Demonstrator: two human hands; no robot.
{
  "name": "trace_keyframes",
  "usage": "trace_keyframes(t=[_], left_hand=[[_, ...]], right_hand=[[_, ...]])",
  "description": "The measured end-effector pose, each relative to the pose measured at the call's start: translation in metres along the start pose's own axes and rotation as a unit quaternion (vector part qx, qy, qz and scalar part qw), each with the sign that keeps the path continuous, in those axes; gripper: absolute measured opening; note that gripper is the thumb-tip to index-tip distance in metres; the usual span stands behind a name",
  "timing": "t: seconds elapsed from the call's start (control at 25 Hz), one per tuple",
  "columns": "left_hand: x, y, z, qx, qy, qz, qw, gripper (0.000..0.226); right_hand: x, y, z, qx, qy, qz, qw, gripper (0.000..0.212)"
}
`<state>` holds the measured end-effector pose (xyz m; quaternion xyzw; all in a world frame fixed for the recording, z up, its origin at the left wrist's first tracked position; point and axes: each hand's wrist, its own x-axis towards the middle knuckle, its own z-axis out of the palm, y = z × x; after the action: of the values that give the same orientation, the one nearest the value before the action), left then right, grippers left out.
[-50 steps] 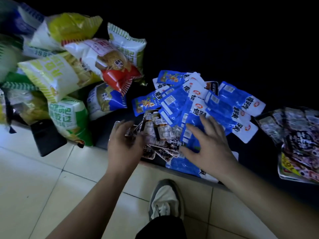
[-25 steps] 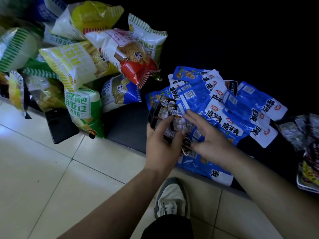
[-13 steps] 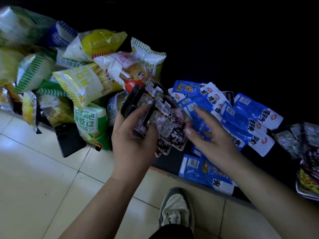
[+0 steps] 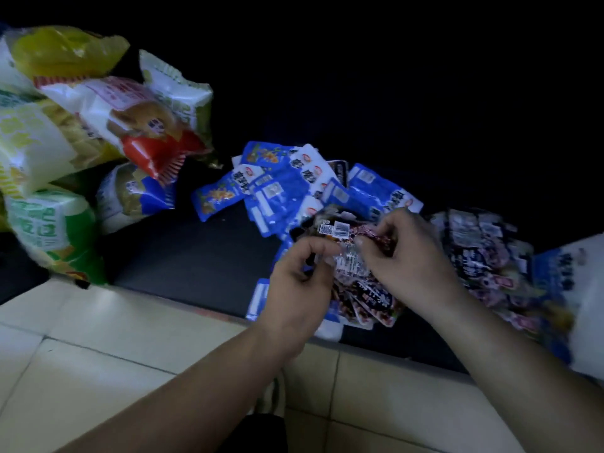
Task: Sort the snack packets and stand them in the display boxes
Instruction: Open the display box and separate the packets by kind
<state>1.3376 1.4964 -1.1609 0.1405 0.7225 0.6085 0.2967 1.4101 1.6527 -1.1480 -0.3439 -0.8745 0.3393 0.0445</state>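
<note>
The sorting had barely begun, judging by the mess. Left of the blue packets (image 4: 294,188), big puffy snack bags (image 4: 108,125) lay piled up. The blue packets were spread loose on the dark surface (image 4: 196,253). Just in front of them, the left hand (image 4: 299,289) and right hand (image 4: 408,259) were close together, both pinched shut on a bunch of small dark packets (image 4: 353,256). Right of the blue packets lay more dark packets (image 4: 483,253). No display boxes showed, and nothing stood up yet.
</note>
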Motion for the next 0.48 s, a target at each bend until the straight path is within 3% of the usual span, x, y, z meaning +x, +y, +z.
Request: trace_keyframes(t=[0.08,0.16,0.28,0.36,0.48], left_hand=[[0.004,0.002,0.036,0.01,-0.052,0.007,0.999,0.017],[0.008,0.016,0.072,-0.018,-0.086,0.006,0.996,0.014],[0.019,0.029,0.108,-0.119,-0.155,-0.077,0.978,0.01],[0.026,0.016,0.109,-0.068,-0.17,-0.043,0.982,0.014],[0.029,-0.01,0.079,0.137,-0.128,0.142,0.972,0.022]], right_hand=[[-0.006,0.02,-0.011,-0.081,0.067,-0.029,0.994,0.015],[-0.011,0.037,-0.028,-0.077,0.112,-0.049,0.99,0.011],[-0.019,0.071,-0.05,-0.089,0.166,-0.087,0.978,0.022],[-0.027,0.092,-0.046,-0.122,0.09,-0.111,0.982,0.029],[-0.037,0.11,-0.026,-0.176,-0.018,-0.068,0.982,0.052]])
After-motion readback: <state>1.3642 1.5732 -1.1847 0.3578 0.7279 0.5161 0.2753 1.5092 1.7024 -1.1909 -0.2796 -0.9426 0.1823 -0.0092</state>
